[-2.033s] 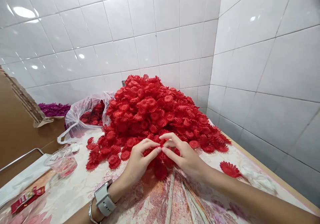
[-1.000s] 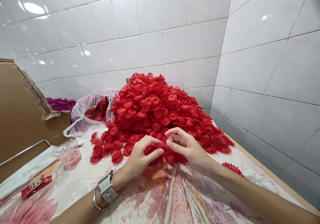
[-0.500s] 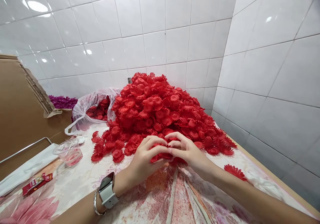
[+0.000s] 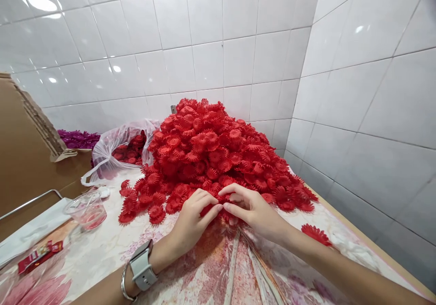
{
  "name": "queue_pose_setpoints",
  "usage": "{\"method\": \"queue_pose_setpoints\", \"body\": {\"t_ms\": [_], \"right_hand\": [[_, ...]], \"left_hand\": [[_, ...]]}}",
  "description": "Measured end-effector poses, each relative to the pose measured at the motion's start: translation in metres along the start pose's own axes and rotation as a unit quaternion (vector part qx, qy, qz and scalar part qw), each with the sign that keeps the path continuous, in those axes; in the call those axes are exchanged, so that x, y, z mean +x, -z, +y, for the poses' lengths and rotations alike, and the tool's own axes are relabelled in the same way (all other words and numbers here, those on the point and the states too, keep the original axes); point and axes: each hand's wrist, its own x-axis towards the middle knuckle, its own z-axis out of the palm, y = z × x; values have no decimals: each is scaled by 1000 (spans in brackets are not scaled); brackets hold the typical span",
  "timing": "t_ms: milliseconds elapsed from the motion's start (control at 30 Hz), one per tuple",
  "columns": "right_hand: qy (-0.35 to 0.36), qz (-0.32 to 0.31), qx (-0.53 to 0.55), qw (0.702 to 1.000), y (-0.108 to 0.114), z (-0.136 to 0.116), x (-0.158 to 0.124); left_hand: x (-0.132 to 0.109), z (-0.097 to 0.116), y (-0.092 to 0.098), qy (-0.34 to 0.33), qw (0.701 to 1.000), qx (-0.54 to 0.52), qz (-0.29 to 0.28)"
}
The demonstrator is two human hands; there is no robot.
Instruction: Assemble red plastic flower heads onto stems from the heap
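Note:
A big heap of red artificial flower pieces (image 4: 211, 146) with fringed petals rises in front of me. At its near foot, my left hand (image 4: 195, 214) and my right hand (image 4: 250, 207) meet, thumbs and fingertips almost touching. Both are closed in a pinch on a red flower piece (image 4: 207, 210), which shows only in part between the left thumb and fingers. The fingers hide the rest of it. Below the hands, pale thin strips (image 4: 233, 264) run toward me over the flowered tablecloth (image 4: 184, 277).
A clear plastic bag (image 4: 109, 153) with dark red pieces lies left of the heap, near purple flower pieces (image 4: 78, 139) and a cardboard box (image 4: 27, 128). A clear plastic cup (image 4: 90, 214) and a red packet (image 4: 40, 256) lie at left. One red flower (image 4: 316, 234) sits beside my right forearm.
My left fingers have drawn closer together, and less of the red flower piece shows between the hands. The whole view has shifted slightly, with things appearing a little further left.

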Motion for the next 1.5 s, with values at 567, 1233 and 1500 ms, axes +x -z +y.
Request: {"method": "queue_pose_setpoints", "body": {"t_ms": [567, 1233, 1500], "right_hand": [[20, 21, 59, 998, -1, 1, -2], [33, 93, 124, 987, 0, 1, 2], [49, 83, 84, 992, 0, 1, -1]], "left_hand": [[4, 4, 6, 158, 965, -210, 4], [2, 1, 1, 189, 941, -279, 31], [3, 4, 1, 208, 925, -318, 29]]}}
